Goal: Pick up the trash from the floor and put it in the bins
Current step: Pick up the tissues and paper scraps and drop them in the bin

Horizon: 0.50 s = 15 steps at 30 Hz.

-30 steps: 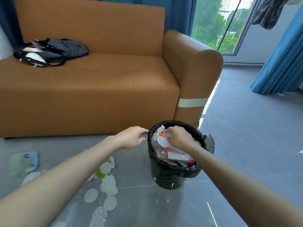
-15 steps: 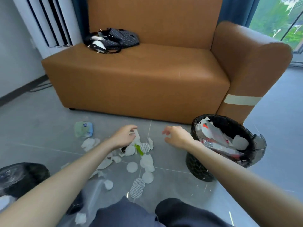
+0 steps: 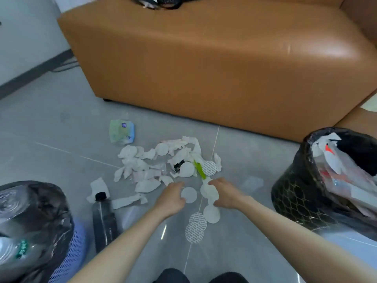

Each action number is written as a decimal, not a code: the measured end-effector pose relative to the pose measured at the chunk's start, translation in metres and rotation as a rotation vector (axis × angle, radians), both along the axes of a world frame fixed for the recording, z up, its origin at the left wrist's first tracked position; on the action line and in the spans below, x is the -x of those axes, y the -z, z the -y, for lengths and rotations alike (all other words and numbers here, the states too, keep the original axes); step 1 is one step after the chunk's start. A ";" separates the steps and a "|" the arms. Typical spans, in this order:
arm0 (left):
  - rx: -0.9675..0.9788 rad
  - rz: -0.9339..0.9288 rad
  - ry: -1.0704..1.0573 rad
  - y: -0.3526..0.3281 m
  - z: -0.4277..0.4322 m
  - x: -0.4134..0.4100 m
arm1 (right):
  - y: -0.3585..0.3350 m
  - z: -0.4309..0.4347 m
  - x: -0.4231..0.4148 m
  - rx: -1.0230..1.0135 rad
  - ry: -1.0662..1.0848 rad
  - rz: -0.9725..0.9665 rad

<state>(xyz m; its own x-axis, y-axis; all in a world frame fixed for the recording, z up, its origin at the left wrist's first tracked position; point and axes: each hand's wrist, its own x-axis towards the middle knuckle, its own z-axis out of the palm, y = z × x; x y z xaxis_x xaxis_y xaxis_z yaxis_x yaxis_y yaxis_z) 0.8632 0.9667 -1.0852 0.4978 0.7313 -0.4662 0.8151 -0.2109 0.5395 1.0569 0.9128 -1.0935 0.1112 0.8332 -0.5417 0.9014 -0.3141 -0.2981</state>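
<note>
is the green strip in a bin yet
No, the green strip lies on the floor among white paper scraps.

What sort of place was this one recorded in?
Probably a home living room: a tan leather sofa stands on a grey tiled floor, with a lined black mesh bin beside it. Torn tissues and round white pads lie scattered in front.

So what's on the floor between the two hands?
A white round pad lies on the floor between the left hand and right hand, in the head view.
</note>
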 end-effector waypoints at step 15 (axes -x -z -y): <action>-0.154 -0.108 0.088 0.096 -0.009 -0.030 | 0.079 -0.023 -0.012 -0.098 -0.084 0.078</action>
<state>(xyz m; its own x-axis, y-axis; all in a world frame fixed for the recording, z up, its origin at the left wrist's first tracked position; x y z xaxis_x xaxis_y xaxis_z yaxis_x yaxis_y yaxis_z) 0.8932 0.9761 -1.1812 0.5162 0.7541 -0.4059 0.8411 -0.3572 0.4061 1.0690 0.9357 -1.1722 0.0776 0.8896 -0.4500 0.9448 -0.2098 -0.2517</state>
